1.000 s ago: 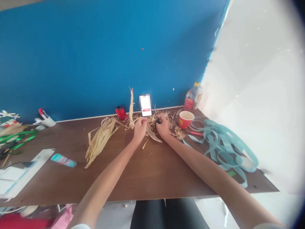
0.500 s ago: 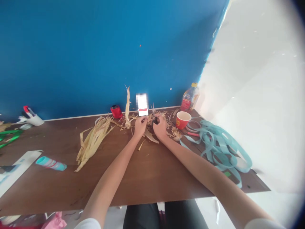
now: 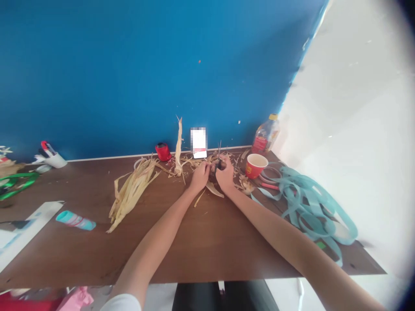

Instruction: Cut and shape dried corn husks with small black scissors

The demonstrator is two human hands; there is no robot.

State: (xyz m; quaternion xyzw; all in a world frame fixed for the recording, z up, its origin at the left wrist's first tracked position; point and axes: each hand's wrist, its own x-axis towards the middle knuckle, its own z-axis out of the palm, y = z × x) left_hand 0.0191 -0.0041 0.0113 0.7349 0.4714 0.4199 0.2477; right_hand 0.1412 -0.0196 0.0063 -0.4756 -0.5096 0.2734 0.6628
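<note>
Near the back of the brown table, my two hands are close together above a litter of dry husk scraps [image 3: 212, 190]. In my right hand [image 3: 227, 176] are scissors [image 3: 219, 149] with dark handles, their thin blades pointing up and away from me. My left hand [image 3: 200, 176] is closed in a pinch just left of the scissors, and what lies between its fingertips is too small to make out. A bundle of pale corn husks [image 3: 134, 192] lies to the left. One tall husk piece [image 3: 179, 149] stands upright by the wall.
A phone [image 3: 199, 142] leans on the blue wall, with a red roll [image 3: 163, 152] to its left. On the right are a red paper cup [image 3: 256, 166], a bottle [image 3: 266, 136] and heaped teal ribbon [image 3: 304, 203]. A light-blue tube [image 3: 76, 220] and pen cup [image 3: 55, 160] are left.
The view has turned slightly left, so everything sits further right. My left hand has come a little nearer to the right one, which still holds the scissors.
</note>
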